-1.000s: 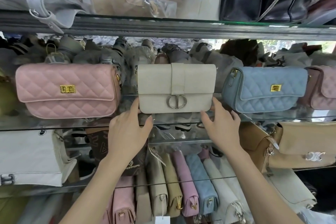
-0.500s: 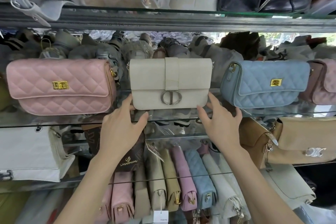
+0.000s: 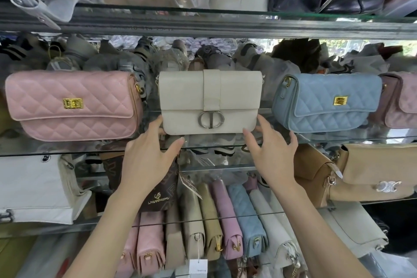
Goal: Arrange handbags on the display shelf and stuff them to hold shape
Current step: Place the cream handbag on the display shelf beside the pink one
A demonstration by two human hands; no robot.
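Three handbags (image 3: 211, 101) abreast on glass shelf (image 3: 67, 149)

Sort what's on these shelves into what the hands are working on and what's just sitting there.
In the job: cream handbag, left hand and right hand at its lower corners, glass shelf.

Just there: pink quilted bag, blue quilted bag, tan bag.

Three bags in a row on the glass shelf (image 3: 67, 150).
The flap bag (image 3: 209, 101) stands in the middle, a quilted bag (image 3: 70, 106) to its left and another quilted bag (image 3: 325, 102) to its right. The left hand (image 3: 149, 160) and right hand (image 3: 273, 158) sit before its lower corners. Behind lies a pile of bags; below, upright purses (image 3: 225, 221) stand side by side.
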